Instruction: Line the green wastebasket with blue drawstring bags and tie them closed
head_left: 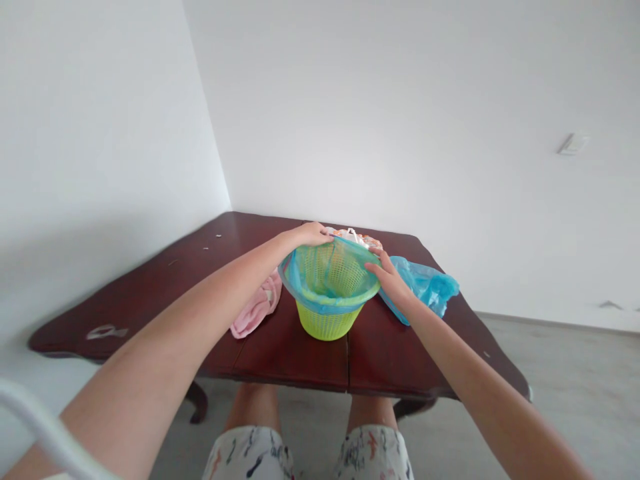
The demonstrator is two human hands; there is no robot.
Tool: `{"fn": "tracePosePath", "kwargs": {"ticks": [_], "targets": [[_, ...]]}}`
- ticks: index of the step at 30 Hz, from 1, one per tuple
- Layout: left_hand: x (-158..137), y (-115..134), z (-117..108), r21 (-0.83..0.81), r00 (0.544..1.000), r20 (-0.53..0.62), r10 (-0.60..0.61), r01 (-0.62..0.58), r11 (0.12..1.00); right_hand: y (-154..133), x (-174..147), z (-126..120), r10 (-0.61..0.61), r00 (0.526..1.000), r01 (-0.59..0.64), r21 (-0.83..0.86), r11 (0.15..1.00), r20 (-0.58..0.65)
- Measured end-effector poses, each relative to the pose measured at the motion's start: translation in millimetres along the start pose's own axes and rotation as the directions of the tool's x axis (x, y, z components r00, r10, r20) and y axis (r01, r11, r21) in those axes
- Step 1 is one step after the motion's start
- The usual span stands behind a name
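A green basket [327, 327] stands on the glossy dark-red table [280, 360], a blue bag [324, 307] draped over its front rim. The left hand [313, 233] pinches the bag's edge at the far rim, the right hand [388, 272] at the right side; even tension serves best (thin film may tear). White walls [400, 100] rise behind.

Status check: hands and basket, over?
Left hand gripping far rim, right hand gripping right rim. Green basket upright, blue liner inside. Pink cloth left, blue bag right.
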State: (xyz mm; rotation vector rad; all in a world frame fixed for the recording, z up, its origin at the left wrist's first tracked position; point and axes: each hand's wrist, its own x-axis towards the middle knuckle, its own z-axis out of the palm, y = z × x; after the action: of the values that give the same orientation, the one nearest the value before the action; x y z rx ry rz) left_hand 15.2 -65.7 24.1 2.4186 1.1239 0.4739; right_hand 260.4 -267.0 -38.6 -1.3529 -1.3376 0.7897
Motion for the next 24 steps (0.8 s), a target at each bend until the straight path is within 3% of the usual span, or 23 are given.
{"fn": "tracePosePath", "kwargs": {"ticks": [5,9,11,13,16,18,22,24], "targets": [[-6.1,-3.5,-2.8,-0.171,0.999,-0.003,0.042,-0.042,0.984,13.6,-3.8,-0.7,0.053,0.999,-0.053,0.110,0.992,0.003],[-38.6,-18.5,-9.4,-0.323,0.989,-0.117,0.093,-0.126,0.938,22.3,-21.7,-6.3,-0.074,0.991,0.074,0.001,0.997,-0.113],[-59.0,-26.2,-7.5,-0.443,0.972,-0.212,0.104,-0.190,0.876,23.0,-37.5,-3.0,-0.217,0.964,0.199,-0.125,0.972,-0.156],[-78.3,-30.7,1.0,-0.602,0.952,-0.296,0.076,-0.248,0.759,22.6,-54.1,6.4,-0.357,0.923,0.315,-0.249,0.916,-0.143],[-104.2,-30.2,24.9,-0.727,0.919,-0.394,-0.002,-0.310,0.613,25.1,-71.9,26.7,-0.454,0.881,0.401,-0.296,0.867,-0.136],[-120.4,-27.2,44.6,-0.668,0.851,-0.523,-0.052,-0.371,0.645,30.6,-77.7,39.0,-0.451,0.871,0.396,-0.264,0.879,-0.193],[-149.4,-27.7,79.9,-0.424,0.612,-0.787,-0.078,-0.446,0.788,45.2,-87.3,55.1,-0.401,0.881,0.337,-0.263,0.904,-0.251],[-160.6,-34.8,92.3,-0.389,0.563,-0.824,-0.062,-0.485,0.783,52.0,-96.9,60.8,-0.399,0.884,0.334,-0.269,0.903,-0.243]]}}
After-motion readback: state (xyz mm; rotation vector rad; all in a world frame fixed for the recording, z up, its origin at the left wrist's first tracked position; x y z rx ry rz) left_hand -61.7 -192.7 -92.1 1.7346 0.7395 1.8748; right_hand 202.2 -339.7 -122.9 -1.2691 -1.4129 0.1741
